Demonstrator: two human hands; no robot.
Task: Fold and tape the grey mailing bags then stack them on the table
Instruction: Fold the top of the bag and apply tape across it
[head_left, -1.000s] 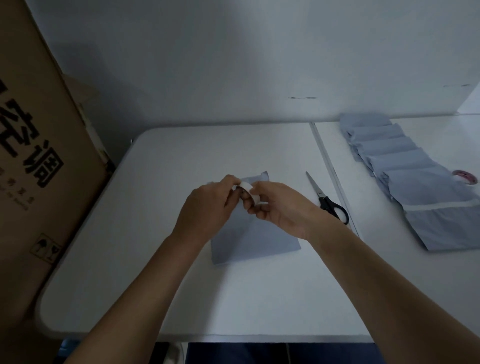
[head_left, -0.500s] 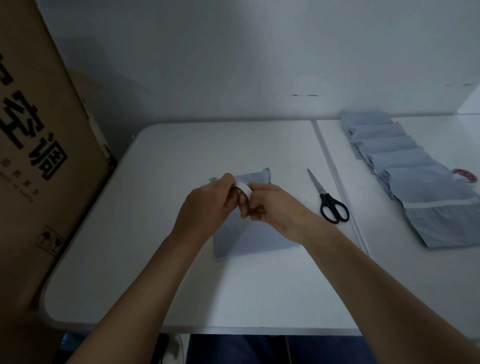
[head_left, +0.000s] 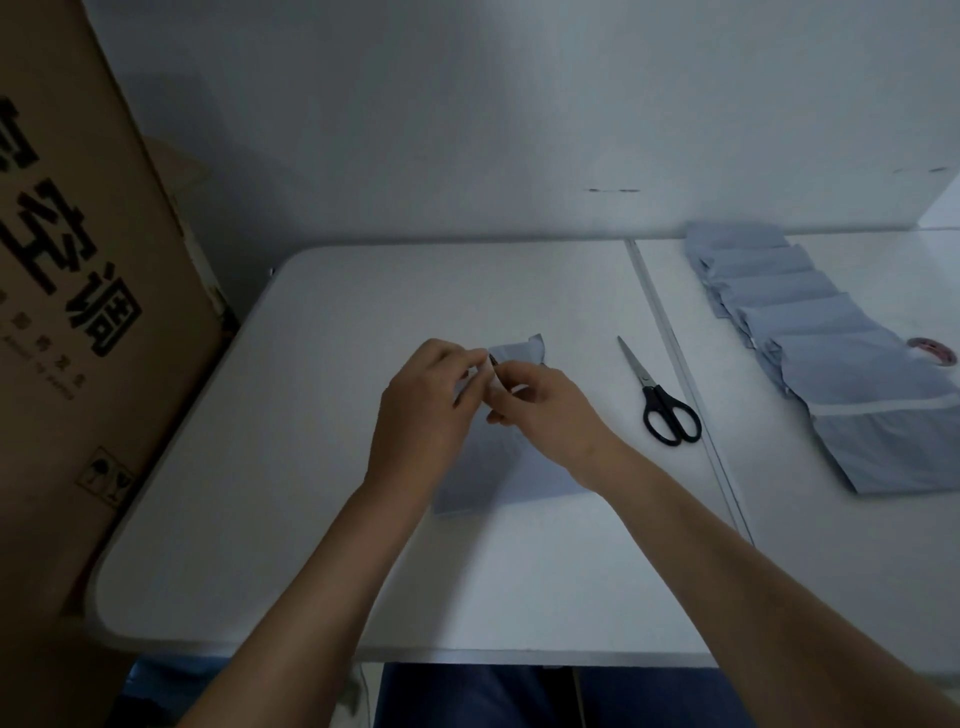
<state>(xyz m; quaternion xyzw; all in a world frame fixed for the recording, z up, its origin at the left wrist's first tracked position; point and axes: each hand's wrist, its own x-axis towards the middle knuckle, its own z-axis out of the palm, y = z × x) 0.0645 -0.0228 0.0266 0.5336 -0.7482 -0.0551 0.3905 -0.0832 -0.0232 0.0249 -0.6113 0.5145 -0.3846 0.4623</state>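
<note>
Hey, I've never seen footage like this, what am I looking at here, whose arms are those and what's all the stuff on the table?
There is no machine here. The single view comes from a camera worn on a person's head, looking down at their own arms. The left hand and right hand together pinch a small piece of white tape above a folded grey mailing bag lying on the white table. Black-handled scissors lie to the right. Further right, a row of overlapping grey bags lies beside a tape roll. A cardboard box stands at left.

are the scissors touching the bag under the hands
Apart. The head view shows bare white table between the scissors and the folded grey bag beneath the hands.
</note>
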